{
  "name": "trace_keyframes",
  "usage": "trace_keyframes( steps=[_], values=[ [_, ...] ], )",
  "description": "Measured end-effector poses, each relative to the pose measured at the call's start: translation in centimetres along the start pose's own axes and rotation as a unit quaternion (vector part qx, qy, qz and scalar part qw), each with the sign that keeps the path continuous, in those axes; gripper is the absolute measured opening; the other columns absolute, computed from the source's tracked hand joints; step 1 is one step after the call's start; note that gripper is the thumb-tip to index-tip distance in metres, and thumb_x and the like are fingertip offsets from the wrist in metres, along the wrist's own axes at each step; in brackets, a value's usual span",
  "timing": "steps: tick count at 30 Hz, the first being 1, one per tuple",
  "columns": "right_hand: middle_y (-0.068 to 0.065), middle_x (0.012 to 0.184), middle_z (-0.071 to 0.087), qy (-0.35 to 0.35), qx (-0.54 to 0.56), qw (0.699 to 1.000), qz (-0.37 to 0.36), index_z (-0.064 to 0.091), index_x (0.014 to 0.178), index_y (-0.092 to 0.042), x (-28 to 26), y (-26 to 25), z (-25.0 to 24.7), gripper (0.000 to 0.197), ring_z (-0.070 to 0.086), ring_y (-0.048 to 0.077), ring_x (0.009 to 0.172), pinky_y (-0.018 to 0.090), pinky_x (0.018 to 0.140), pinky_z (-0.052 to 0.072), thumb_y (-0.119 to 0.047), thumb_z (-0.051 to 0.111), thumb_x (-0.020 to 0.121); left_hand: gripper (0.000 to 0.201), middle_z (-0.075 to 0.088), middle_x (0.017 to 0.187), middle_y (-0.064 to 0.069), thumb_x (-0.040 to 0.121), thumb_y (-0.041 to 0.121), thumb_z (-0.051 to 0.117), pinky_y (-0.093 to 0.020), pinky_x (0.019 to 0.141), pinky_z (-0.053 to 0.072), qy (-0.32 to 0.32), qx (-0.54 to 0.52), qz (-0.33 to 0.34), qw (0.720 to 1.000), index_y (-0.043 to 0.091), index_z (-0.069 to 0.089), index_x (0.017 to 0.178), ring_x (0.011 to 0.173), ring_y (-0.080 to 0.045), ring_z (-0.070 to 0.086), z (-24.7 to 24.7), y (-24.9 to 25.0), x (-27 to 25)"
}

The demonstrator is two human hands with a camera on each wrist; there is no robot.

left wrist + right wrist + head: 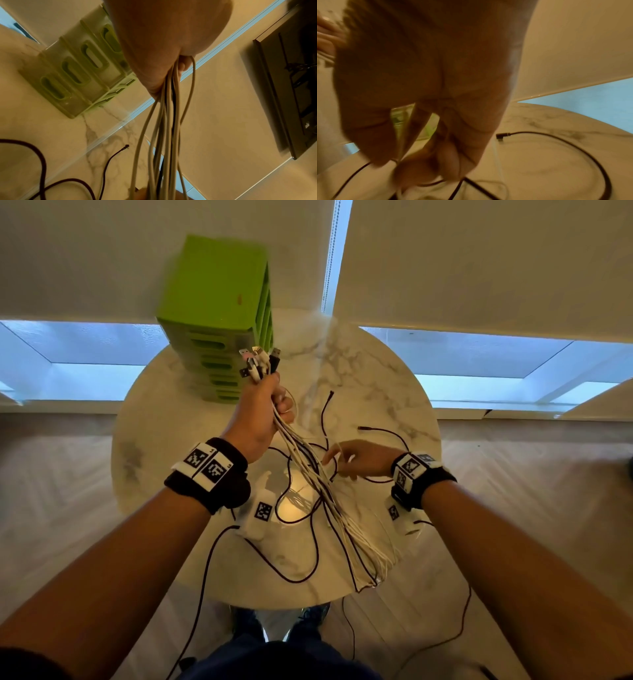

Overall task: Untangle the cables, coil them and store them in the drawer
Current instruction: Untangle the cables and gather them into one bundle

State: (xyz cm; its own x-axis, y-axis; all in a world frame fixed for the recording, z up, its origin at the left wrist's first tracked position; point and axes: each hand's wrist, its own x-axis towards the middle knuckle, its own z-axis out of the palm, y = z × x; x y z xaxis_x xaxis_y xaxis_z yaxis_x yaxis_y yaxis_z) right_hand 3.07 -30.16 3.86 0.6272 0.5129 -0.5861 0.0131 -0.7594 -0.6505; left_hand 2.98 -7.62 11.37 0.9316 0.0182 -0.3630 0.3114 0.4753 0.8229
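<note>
My left hand (pixel 265 405) is raised above the table and grips a bundle of mostly white cables (pixel 322 484) just below their plugs (pixel 257 361). The strands hang from the fist (pixel 163 40) down to the tabletop, shown close in the left wrist view as pale cables (pixel 164 128). My right hand (pixel 346 460) hovers low beside the bundle, fingers curved down among the cables; its wrist view is blurred, so any hold is unclear. Dark cables (pixel 315 542) lie looped on the table. The green drawer unit (pixel 219 316) stands at the back left with its drawers closed.
The round marble table (pixel 394 392) stands against a wall with blinds. A black cable with a plug (pixel 501 135) curves right of my right hand. Another dark cable end (pixel 126 146) lies near the green drawer unit (pixel 68 81). One thin cable (pixel 459 628) trails off the front edge to the floor.
</note>
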Motion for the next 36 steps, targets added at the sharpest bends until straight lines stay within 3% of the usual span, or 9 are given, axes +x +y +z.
trace_keyframes(
  steps=[2, 5, 10, 14, 19, 22, 31, 34, 36],
  values=[
    [-0.004, 0.079, 0.069, -0.089, 0.007, 0.995, 0.038, 0.063, 0.111, -0.024, 0.1, -0.6, 1.5, 0.016, 0.063, 0.006, 0.063, 0.019, 0.06, 0.049, -0.016, 0.056, 0.099, 0.035, 0.033, 0.054, 0.006, 0.104, 0.004, 0.033, -0.021, 0.045, 0.027, -0.003, 0.004, -0.006, 1.0, 0.019, 0.035, 0.072, 0.049, -0.009, 0.033, 0.2, -0.1, -0.1],
    [0.007, 0.088, 0.074, -0.069, -0.008, 0.993, 0.095, 0.065, 0.099, -0.016, 1.1, 0.3, 2.7, 0.015, 0.073, 0.021, 0.073, 0.022, 0.059, 0.054, -0.02, 0.051, 0.102, 0.036, 0.032, 0.055, 0.006, 0.104, 0.005, 0.033, -0.021, 0.046, 0.025, -0.016, 0.006, -0.011, 1.0, 0.02, 0.036, 0.072, 0.049, -0.009, 0.031, 0.1, 0.0, -0.3],
    [0.008, 0.086, 0.075, 0.203, -0.038, 0.974, 0.096, 0.066, 0.103, -0.01, 2.4, 2.7, -0.2, 0.025, 0.072, 0.026, 0.079, 0.044, 0.084, 0.059, -0.026, 0.046, 0.104, 0.03, 0.03, 0.054, 0.009, 0.101, 0.004, 0.033, -0.019, 0.042, 0.022, -0.038, 0.004, -0.029, 0.999, 0.021, 0.038, 0.077, 0.045, -0.006, 0.024, -0.8, 0.2, -0.7],
    [0.002, 0.077, 0.07, 0.345, 0.034, 0.938, -0.018, 0.063, 0.105, -0.016, 2.4, 0.5, -2.5, 0.025, 0.068, 0.019, 0.071, 0.041, 0.078, 0.057, -0.032, 0.044, 0.106, 0.034, 0.032, 0.058, 0.007, 0.104, 0.009, 0.046, -0.025, 0.049, 0.019, -0.023, 0.104, 0.015, 0.994, 0.022, 0.038, 0.074, 0.048, -0.008, 0.025, -1.1, 0.1, -0.9],
    [0.003, 0.112, 0.069, 0.3, -0.174, 0.931, -0.113, 0.061, 0.126, -0.02, 2.0, -2.6, -2.5, 0.037, 0.063, 0.023, 0.102, 0.043, 0.087, 0.053, -0.04, 0.038, 0.107, 0.009, 0.044, 0.067, 0.004, 0.106, 0.015, 0.05, -0.024, 0.05, 0.031, -0.036, 0.147, 0.041, 0.988, 0.013, 0.055, 0.099, 0.053, -0.008, 0.037, -0.9, -0.1, -0.8],
    [0.004, 0.11, 0.065, 0.266, -0.279, 0.914, -0.126, 0.059, 0.129, -0.019, 1.8, -3.1, -1.8, 0.038, 0.059, 0.025, 0.102, 0.046, 0.084, 0.053, -0.041, 0.037, 0.106, 0.014, 0.063, 0.083, -0.001, 0.108, 0.018, 0.049, -0.021, 0.051, 0.039, -0.028, 0.172, 0.047, 0.984, 0.015, 0.061, 0.103, 0.058, -0.009, 0.047, -0.9, -0.5, -0.7],
    [-0.002, 0.092, 0.062, 0.301, -0.188, 0.91, -0.215, 0.064, 0.108, -0.015, 0.6, -4.7, -2.1, 0.038, 0.058, 0.018, 0.083, 0.039, 0.076, 0.05, -0.042, 0.037, 0.106, 0.023, 0.049, 0.071, -0.002, 0.103, 0.029, 0.061, -0.025, 0.05, 0.037, -0.051, 0.252, 0.021, 0.966, 0.005, 0.064, 0.103, 0.049, -0.009, 0.04, -1.9, -2.1, -0.5],
    [-0.003, 0.084, 0.059, 0.325, -0.15, 0.909, -0.215, 0.065, 0.099, -0.012, 0.0, -5.0, -2.4, 0.03, 0.054, 0.016, 0.076, 0.031, 0.071, 0.045, -0.034, 0.044, 0.106, 0.019, 0.046, 0.066, 0.002, 0.104, 0.029, 0.059, -0.024, 0.049, 0.036, -0.066, 0.262, 0.028, 0.962, 0.014, 0.061, 0.093, 0.048, -0.008, 0.04, -1.7, -1.9, -0.8],
    [-0.001, 0.087, 0.065, 0.273, -0.151, 0.932, -0.186, 0.069, 0.097, -0.014, 0.0, -4.9, -2.1, 0.027, 0.057, 0.015, 0.079, 0.026, 0.072, 0.044, -0.034, 0.052, 0.104, 0.022, 0.037, 0.064, 0.003, 0.106, 0.029, 0.056, -0.025, 0.049, 0.033, -0.075, 0.245, 0.033, 0.966, 0.021, 0.056, 0.085, 0.049, -0.009, 0.037, -1.2, -1.7, -1.2]
  ],
)
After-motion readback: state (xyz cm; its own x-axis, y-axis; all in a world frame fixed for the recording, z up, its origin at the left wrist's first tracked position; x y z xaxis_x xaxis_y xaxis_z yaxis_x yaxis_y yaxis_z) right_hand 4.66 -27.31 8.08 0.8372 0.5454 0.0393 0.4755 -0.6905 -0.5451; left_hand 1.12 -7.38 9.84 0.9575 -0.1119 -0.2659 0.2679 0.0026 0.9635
